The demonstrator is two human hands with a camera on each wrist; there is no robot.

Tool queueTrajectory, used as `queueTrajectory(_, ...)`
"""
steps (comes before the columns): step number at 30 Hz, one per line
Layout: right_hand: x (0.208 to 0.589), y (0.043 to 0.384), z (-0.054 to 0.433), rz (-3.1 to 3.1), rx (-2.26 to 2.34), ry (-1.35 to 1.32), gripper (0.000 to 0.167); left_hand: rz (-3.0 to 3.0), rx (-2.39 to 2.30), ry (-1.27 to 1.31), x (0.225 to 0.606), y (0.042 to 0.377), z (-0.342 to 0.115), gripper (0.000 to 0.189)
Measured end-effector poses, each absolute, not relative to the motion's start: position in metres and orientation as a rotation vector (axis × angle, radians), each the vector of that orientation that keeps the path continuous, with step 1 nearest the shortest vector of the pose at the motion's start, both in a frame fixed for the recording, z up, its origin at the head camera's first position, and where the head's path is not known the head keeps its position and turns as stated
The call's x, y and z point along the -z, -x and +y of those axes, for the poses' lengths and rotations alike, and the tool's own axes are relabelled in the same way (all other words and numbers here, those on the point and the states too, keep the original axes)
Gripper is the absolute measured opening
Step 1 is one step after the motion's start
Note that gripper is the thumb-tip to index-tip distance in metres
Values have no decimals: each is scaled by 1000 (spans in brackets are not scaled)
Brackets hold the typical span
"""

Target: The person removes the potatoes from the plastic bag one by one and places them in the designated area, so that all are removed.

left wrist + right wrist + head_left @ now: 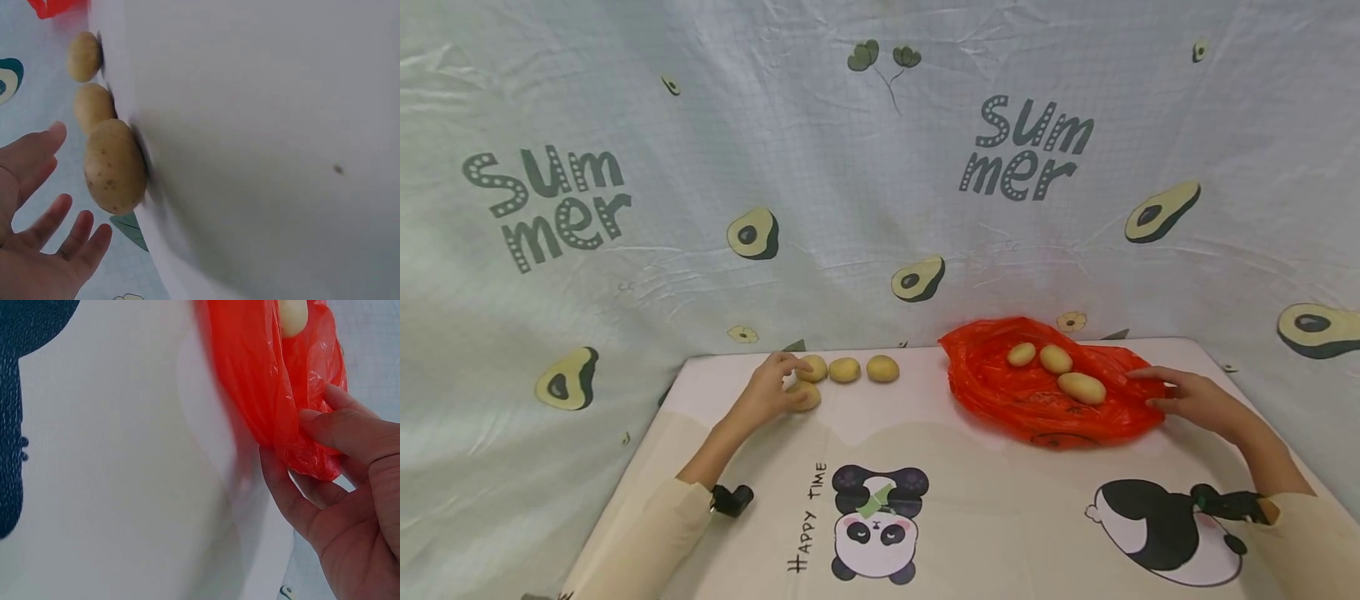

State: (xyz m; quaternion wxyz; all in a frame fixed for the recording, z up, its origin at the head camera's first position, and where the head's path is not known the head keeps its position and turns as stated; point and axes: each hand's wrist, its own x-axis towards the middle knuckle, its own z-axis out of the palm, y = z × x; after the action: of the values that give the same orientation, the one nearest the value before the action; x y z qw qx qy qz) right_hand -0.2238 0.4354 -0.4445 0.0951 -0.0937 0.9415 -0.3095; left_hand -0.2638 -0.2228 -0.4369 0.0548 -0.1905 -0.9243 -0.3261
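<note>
Pinching edge of red plastic bag [1022, 400] with fingers of right hand [1198, 402]. Holding nothing with left hand [767, 387] (fingers parted, relaxed), just beside leftmost of four potatoes [844, 370] on tabletop [985, 500]. Counted three more potatoes [1082, 388] in or on bag (unclear which), well right of these.

Crumpled red bag [992, 400] holding three potatoes [1082, 388]; four potatoes [844, 370] to left.
</note>
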Motion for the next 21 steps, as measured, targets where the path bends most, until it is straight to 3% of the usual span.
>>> queueTrajectory(21,444,221,436,2788,947,282,51,-2646,1030,925,394,248,-116,28)
